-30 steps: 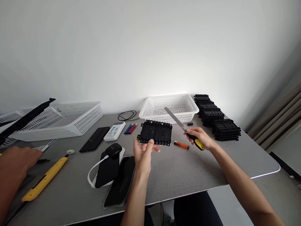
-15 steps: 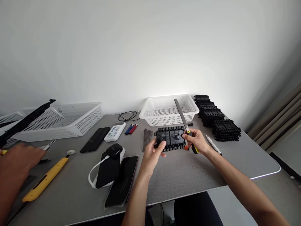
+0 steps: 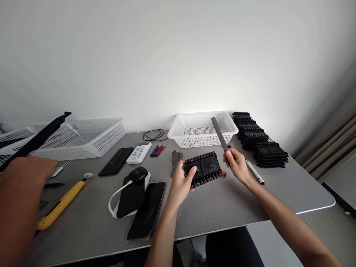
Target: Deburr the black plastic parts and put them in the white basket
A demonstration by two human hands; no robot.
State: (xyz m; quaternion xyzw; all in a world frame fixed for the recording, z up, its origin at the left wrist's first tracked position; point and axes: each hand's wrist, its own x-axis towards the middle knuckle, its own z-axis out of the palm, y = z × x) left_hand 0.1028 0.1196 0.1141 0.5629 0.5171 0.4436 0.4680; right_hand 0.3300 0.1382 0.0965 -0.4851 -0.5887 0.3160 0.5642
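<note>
My left hand [image 3: 180,183] grips the left end of a black ribbed plastic part [image 3: 204,168], its thumb on the top face; the part is tilted above the table. Just right of the part, my right hand [image 3: 236,163] is closed around a flat grey metal file [image 3: 219,133]. The file's blade points up and to the left, in front of the white basket [image 3: 203,139]. Its handle is hidden by my fingers. An orange item [image 3: 223,174] lies by the part's right end.
Stacks of black parts [image 3: 269,154] and a white marker [image 3: 255,172] are at right. Phones [image 3: 146,211], a white box [image 3: 139,152], lighters [image 3: 158,150] and a yellow tool [image 3: 61,205] lie left. Another person's hand [image 3: 30,170] holds a long black piece [image 3: 41,135].
The file has moved right, away from the black part, and my right hand now wraps it nearer the blade. The black part has tilted, its right end up. The view has shifted slightly.
</note>
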